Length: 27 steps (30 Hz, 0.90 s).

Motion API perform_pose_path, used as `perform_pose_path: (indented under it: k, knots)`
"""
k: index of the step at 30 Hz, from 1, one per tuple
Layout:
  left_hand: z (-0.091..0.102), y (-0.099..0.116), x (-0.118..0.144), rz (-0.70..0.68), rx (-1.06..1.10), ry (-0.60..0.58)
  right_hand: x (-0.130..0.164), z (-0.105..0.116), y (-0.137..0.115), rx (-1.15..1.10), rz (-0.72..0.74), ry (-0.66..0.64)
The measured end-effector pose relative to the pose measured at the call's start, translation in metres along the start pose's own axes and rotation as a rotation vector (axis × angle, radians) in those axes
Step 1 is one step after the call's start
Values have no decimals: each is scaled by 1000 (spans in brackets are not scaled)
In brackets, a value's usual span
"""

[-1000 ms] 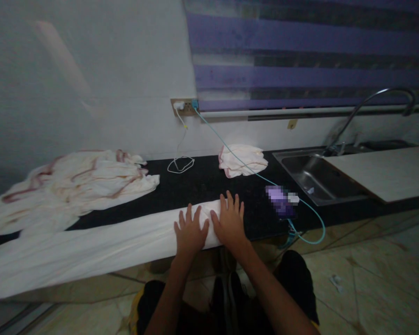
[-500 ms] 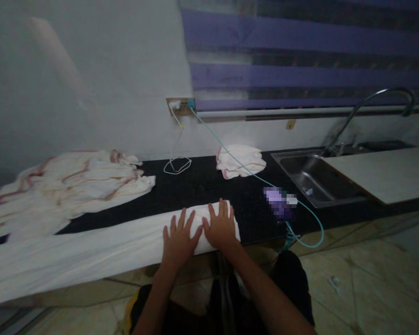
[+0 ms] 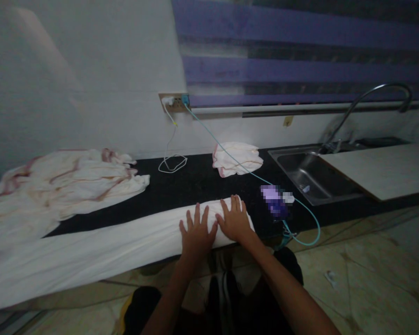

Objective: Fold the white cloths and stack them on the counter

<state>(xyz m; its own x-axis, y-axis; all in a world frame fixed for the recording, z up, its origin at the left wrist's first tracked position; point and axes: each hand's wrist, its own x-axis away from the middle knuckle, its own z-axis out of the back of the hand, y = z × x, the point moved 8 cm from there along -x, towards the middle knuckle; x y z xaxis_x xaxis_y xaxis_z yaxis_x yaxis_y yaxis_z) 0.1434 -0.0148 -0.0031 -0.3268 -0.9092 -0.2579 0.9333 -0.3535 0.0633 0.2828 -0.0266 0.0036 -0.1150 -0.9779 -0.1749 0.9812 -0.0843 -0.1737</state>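
A long strip of white cloth [image 3: 118, 244] lies along the front edge of the dark counter, running off to the left. Near its right end my left hand [image 3: 197, 235] presses flat on it, fingers spread. Close beside, my right hand [image 3: 235, 221] also rests flat on the cloth's end, with its thumb near the left thumb. Neither hand grips anything. Behind the strip on the left is a crumpled white cloth with reddish stripes [image 3: 70, 181]. A smaller bunched cloth [image 3: 237, 159] sits farther back, beyond my right hand.
On the right are a steel sink [image 3: 309, 179], a curved faucet [image 3: 356, 102] and a pale board [image 3: 380, 170] partly over the sink. A blurred purple phone-like object [image 3: 274, 202] lies by a teal cable [image 3: 314, 218]. A white cord [image 3: 172, 164] hangs from the wall socket [image 3: 174, 102].
Both hands have shifted right along the white cloth, and its right end now reaches farther right. The view has moved slightly; the other things stay in place.
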Motion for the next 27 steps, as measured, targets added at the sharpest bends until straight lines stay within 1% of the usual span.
perform_pose_path:
  k: [5, 9, 12, 15, 17, 19, 23, 25, 27]
  knots:
    - [-9, 35, -9, -43, 69, 9, 4, 6, 38, 29, -44, 7]
    - [-8, 56, -15, -90, 90, -15, 8, 9, 57, 46, -80, 12]
    - [-5, 61, -18, -109, 95, -50, 10, 10, 63, 51, -97, 8]
    - [-2, 52, -20, -137, 123, -106, 11, 11, 62, 51, -93, 9]
    - [2, 35, -21, -143, 126, -118, 11, 12, 61, 52, -84, 13]
    - [5, 6, -20, -97, 93, -119, 11, 13, 61, 55, -80, 12]
    - [3, -71, -8, 94, -13, -174, 11, 13, 61, 59, -75, 1]
    - [5, -107, -2, 136, -52, -157, 10, 13, 60, 60, -70, -4]
    - [8, -145, 2, 220, -56, -132, 10, 13, 60, 59, -72, -4]
